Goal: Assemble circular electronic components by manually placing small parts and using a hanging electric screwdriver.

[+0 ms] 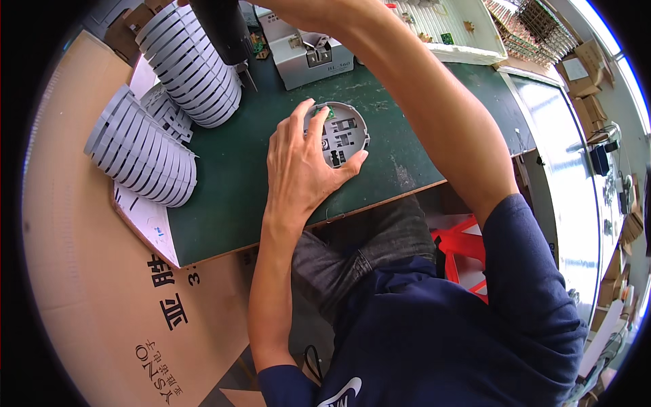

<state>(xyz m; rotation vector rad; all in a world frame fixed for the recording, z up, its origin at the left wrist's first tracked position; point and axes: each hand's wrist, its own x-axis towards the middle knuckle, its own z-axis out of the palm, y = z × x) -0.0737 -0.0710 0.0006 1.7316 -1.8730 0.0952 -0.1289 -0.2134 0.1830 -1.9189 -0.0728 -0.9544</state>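
Observation:
On the green bench lies a round grey plastic housing (349, 136) with dark slots and metal parts inside. My left hand (295, 149) grips it, thumb at its near right edge and fingers over its far left side. One fingertip is by a small green circuit board (330, 113) in the housing. At the top edge my right hand (298, 8) is cut off by the frame. It appears closed around a black electric screwdriver (222, 30), whose thin tip points down beyond the housing. Most of its fingers are out of view.
Stacks of grey round housings (146, 152) stand at the left on a white sheet (149, 220). A screw feeder box (308, 61) sits behind my left hand. A white tray (468, 51) holds small circuit boards at the far right. A large cardboard box (95, 271) flanks the bench.

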